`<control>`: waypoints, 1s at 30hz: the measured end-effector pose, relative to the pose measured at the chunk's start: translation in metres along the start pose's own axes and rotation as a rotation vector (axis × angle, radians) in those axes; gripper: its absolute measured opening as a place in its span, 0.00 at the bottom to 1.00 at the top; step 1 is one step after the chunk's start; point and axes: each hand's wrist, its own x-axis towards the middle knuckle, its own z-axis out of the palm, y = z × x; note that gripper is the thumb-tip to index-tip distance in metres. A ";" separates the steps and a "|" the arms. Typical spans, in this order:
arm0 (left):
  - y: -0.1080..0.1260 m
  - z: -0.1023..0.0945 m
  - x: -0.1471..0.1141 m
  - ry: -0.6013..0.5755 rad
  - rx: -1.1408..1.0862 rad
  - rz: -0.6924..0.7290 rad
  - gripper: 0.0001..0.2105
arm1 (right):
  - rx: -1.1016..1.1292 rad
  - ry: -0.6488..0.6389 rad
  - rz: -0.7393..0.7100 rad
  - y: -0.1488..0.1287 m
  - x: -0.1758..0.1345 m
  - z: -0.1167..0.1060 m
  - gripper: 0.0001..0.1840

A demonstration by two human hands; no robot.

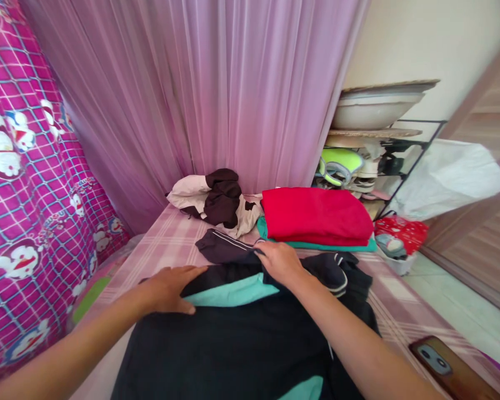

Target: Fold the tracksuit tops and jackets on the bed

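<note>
A dark shirt (pixel 216 344) with teal panels and white-striped trim lies spread on the bed in front of me. My left hand (pixel 170 288) rests flat on its left upper part, fingers stretched toward the teal strip and thumb apart. Farther up, my right hand (pixel 280 261) pinches the dark cloth beside a white-striped edge; its fingertips are partly hidden. The other striped edge is bunched up to the right, behind my right forearm. Just beyond the shirt sits a folded red garment (pixel 314 216) on top of a green folded cloth (pixel 337 245).
A crumpled beige and dark brown garment (pixel 223 200) lies by the purple curtain (pixel 233 94). On the plaid bedspread (pixel 160 239), a phone (pixel 445 361) is at the right edge. A shoe rack (pixel 416 161) with basins (pixel 377 108) stands at the back right. Pink patterned fabric (pixel 37 194) hangs left.
</note>
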 end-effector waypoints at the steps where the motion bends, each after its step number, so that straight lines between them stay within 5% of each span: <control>1: -0.001 0.003 -0.003 0.083 0.074 -0.074 0.37 | -0.007 0.051 0.018 0.004 0.016 -0.003 0.16; 6: -0.022 -0.004 0.015 0.333 0.247 -0.346 0.20 | -0.035 0.365 0.247 0.019 0.083 -0.016 0.20; 9: -0.029 -0.012 0.031 0.414 0.225 -0.391 0.20 | -0.059 0.390 0.275 0.023 0.103 -0.025 0.20; 12: -0.021 -0.005 0.036 0.536 0.171 -0.258 0.21 | -0.066 0.344 0.335 0.025 0.112 -0.028 0.20; 15: -0.008 0.015 0.032 0.478 0.216 -0.129 0.25 | -0.059 0.322 0.411 0.028 0.118 -0.024 0.21; 19: -0.012 0.030 0.025 0.298 0.345 -0.239 0.16 | -0.036 0.263 0.379 0.033 0.123 -0.009 0.21; 21: -0.022 0.024 0.026 0.268 0.361 -0.323 0.16 | -0.002 0.176 0.281 0.035 0.120 -0.002 0.23; 24: -0.039 0.004 0.037 0.378 0.330 -0.397 0.18 | 0.033 0.140 0.107 0.042 0.104 0.000 0.30; 27: -0.052 -0.008 0.055 0.568 0.305 -0.398 0.20 | 0.036 0.296 -0.021 0.051 0.065 -0.004 0.27; 30: -0.052 0.004 0.067 0.810 0.305 -0.318 0.22 | 0.015 0.437 -0.014 0.063 0.007 -0.003 0.21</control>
